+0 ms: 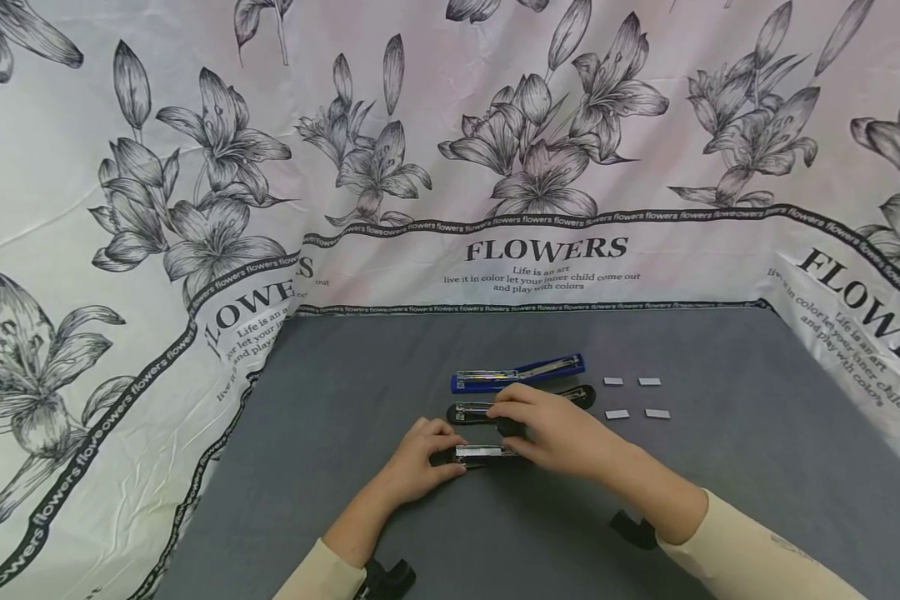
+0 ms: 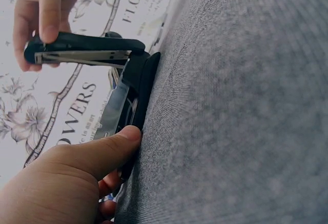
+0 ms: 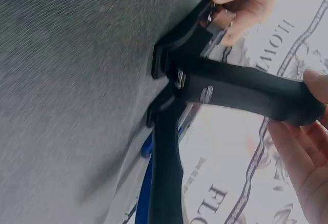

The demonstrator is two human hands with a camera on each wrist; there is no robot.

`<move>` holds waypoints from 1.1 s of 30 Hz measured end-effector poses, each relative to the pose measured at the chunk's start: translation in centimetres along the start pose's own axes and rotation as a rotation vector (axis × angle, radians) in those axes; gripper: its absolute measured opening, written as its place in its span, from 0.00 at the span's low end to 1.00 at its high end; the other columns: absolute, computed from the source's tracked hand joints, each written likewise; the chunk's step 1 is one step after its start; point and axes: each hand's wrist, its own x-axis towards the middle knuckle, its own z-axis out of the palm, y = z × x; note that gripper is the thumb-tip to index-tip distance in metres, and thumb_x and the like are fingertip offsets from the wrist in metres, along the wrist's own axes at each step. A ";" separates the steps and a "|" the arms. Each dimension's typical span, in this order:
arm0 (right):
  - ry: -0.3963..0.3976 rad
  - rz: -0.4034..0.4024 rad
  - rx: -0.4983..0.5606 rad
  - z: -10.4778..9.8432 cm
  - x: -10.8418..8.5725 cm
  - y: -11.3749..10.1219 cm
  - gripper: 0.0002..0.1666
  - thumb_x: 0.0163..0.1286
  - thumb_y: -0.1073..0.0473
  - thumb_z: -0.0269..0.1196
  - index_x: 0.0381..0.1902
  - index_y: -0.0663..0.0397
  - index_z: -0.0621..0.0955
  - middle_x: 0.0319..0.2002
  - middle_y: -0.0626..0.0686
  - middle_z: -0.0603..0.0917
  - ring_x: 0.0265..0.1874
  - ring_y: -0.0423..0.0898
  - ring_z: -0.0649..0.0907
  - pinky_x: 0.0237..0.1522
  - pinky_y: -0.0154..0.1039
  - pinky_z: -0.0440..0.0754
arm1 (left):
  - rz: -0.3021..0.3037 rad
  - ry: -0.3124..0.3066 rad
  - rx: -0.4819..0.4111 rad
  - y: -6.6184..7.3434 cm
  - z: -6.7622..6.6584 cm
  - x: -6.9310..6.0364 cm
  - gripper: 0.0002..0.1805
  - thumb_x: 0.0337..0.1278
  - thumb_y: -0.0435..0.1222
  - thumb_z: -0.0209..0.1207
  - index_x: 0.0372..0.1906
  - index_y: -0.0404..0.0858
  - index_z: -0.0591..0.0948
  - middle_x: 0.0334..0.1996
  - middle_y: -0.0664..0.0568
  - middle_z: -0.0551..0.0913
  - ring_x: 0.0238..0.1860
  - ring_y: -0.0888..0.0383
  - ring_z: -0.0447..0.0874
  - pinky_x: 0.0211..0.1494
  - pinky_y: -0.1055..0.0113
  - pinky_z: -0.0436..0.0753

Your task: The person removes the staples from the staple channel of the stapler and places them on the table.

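Note:
A black stapler [image 1: 483, 452] lies nearest me on the grey cloth, its top arm [image 2: 92, 43] swung up steeply from its base. My left hand [image 1: 414, 465] grips the front end of the base, with the thumb along its side in the left wrist view. My right hand [image 1: 555, 427] pinches the free end of the raised arm between thumb and fingers, seen also in the right wrist view. Just behind lies a second black stapler [image 1: 471, 412], partly hidden by my right hand. Beyond it is a blue stapler [image 1: 487, 381], also opened out.
Several small pale rectangular strips [image 1: 617, 414] lie in two rows right of the staplers. The grey cloth [image 1: 330, 400] covers the table. Flower-printed sheets [image 1: 540, 267] stand around its back and sides.

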 end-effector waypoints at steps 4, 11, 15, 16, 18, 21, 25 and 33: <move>0.073 -0.020 -0.012 -0.6 -1.2 0.5 0.24 0.61 0.63 0.77 0.56 0.53 0.84 0.53 0.47 0.79 0.42 0.39 0.81 0.40 0.35 0.81 | -0.002 0.005 0.008 -0.1 0.2 0.0 0.19 0.61 0.42 0.72 0.56 0.45 0.87 0.46 0.61 0.76 0.45 0.61 0.67 0.48 0.61 0.73; 0.174 -0.029 -0.014 -1.4 -3.2 1.3 0.25 0.55 0.65 0.80 0.52 0.54 0.87 0.49 0.46 0.80 0.39 0.38 0.79 0.37 0.36 0.80 | 0.008 0.007 0.006 -0.4 0.2 -0.2 0.19 0.62 0.41 0.72 0.57 0.44 0.87 0.46 0.61 0.76 0.45 0.61 0.66 0.49 0.60 0.72; 0.196 -0.004 -0.028 -1.7 -4.1 1.6 0.26 0.53 0.66 0.80 0.51 0.55 0.87 0.49 0.47 0.80 0.39 0.38 0.79 0.37 0.36 0.80 | 0.029 0.014 0.014 -0.4 0.2 -0.2 0.19 0.62 0.41 0.71 0.57 0.44 0.87 0.47 0.60 0.76 0.45 0.60 0.66 0.49 0.60 0.73; 0.196 0.011 -0.029 -1.7 -4.3 1.6 0.26 0.53 0.67 0.80 0.51 0.55 0.87 0.49 0.47 0.81 0.39 0.38 0.79 0.37 0.36 0.80 | 0.037 0.015 0.017 -0.4 0.2 -0.1 0.19 0.62 0.41 0.71 0.57 0.43 0.87 0.47 0.60 0.76 0.45 0.60 0.66 0.49 0.60 0.73; 0.188 0.050 -0.030 -1.9 -4.8 1.7 0.25 0.53 0.67 0.80 0.51 0.54 0.87 0.49 0.47 0.80 0.39 0.38 0.79 0.37 0.36 0.80 | 0.048 0.015 0.021 -0.4 0.3 -0.1 0.20 0.62 0.41 0.71 0.57 0.43 0.86 0.47 0.60 0.76 0.45 0.60 0.67 0.49 0.60 0.73; 0.168 0.119 -0.033 -2.0 -5.6 1.8 0.25 0.54 0.66 0.80 0.50 0.53 0.87 0.49 0.44 0.80 0.40 0.37 0.80 0.38 0.36 0.80 | 0.045 0.011 0.019 -0.4 0.3 -0.1 0.20 0.62 0.41 0.71 0.58 0.42 0.86 0.48 0.59 0.76 0.46 0.60 0.67 0.49 0.60 0.73; 0.144 0.166 -0.045 -2.1 -6.5 2.1 0.24 0.54 0.66 0.80 0.49 0.52 0.86 0.48 0.44 0.80 0.40 0.38 0.80 0.39 0.38 0.81 | 0.028 0.007 0.005 -0.3 0.1 -0.2 0.19 0.62 0.40 0.71 0.58 0.42 0.86 0.48 0.59 0.76 0.46 0.60 0.67 0.50 0.58 0.73; 0.103 0.248 -0.045 -1.9 -7.9 2.7 0.25 0.52 0.68 0.80 0.48 0.52 0.85 0.46 0.44 0.81 0.42 0.41 0.82 0.43 0.41 0.82 | 0.026 0.005 0.003 -0.2 0.1 -0.2 0.18 0.63 0.41 0.70 0.57 0.43 0.86 0.48 0.59 0.76 0.46 0.60 0.68 0.51 0.58 0.73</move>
